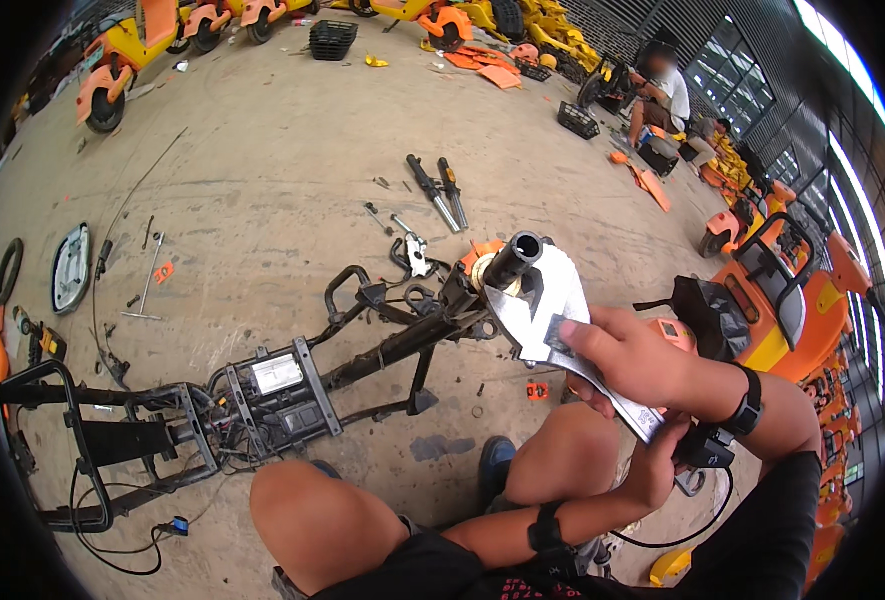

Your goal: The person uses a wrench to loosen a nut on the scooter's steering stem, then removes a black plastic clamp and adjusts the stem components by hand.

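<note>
We are holding a large adjustable wrench (552, 330) with both hands. The right hand (627, 360) is wrapping the upper handle, thumb lying flat on the wrench face; its fingers (587, 385) are curling closed round the steel. The left hand (657, 465) is gripping the lower end of the handle, fingers closed round it from beneath. Neither hand is open.

The wrench head is sitting just beyond the right fingertips, its opening set about the dark steering tube (512, 260) at the front of a stripped black scooter frame (262, 390). A brass-coloured ring (482, 272) is showing at the tube's base, touching the wrench head; whether the wrench is seated on flats there we cannot tell.

Long axis of the wrench: running from the head, up and to the left of the fingers, down to the handle end below the left hand. The head is pointing away from us toward the frame. The frame is lying on the concrete floor (262, 180), stretching well left of the fingers.

Judgement: for a clean turn we should be keeping the head square and fully seated on the fitting, pulling across the handle and not along it, with the far hand giving leverage and the near one steadying the head.

Loose fork tubes (440, 192) are lying on the floor beyond the fingers.
</note>
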`<move>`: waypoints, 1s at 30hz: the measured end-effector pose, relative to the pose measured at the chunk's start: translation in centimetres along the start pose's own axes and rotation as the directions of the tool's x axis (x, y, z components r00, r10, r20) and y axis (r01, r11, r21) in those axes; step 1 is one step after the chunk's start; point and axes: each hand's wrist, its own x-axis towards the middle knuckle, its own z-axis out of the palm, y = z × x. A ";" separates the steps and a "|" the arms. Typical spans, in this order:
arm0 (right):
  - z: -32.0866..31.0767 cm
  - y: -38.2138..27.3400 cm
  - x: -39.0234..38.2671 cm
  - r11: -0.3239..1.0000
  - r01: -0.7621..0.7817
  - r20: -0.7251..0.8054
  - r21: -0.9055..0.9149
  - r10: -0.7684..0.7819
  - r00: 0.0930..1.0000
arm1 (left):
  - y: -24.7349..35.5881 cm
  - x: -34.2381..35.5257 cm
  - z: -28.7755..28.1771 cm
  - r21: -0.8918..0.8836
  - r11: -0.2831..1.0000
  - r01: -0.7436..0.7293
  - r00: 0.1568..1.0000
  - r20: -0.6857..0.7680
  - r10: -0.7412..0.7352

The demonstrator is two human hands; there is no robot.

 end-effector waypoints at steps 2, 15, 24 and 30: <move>-0.2 0.0 0.2 0.999 -0.008 0.011 0.042 0.008 1.000 | -0.4 0.5 -1.0 0.024 0.999 -0.038 0.998 0.054 0.036; -0.1 -0.3 0.9 0.993 0.050 0.048 -0.103 -0.046 0.998 | -2.2 0.6 -1.5 0.338 0.810 -0.479 0.877 0.150 0.455; -1.3 0.4 0.3 0.999 0.030 0.064 -0.045 -0.027 0.998 | -2.2 0.9 -1.3 0.560 0.432 -0.707 0.638 0.241 0.731; -1.8 0.9 1.3 0.990 0.144 0.171 0.003 -0.142 0.975 | 5.1 0.5 -1.6 0.836 0.283 -0.470 0.874 0.397 0.280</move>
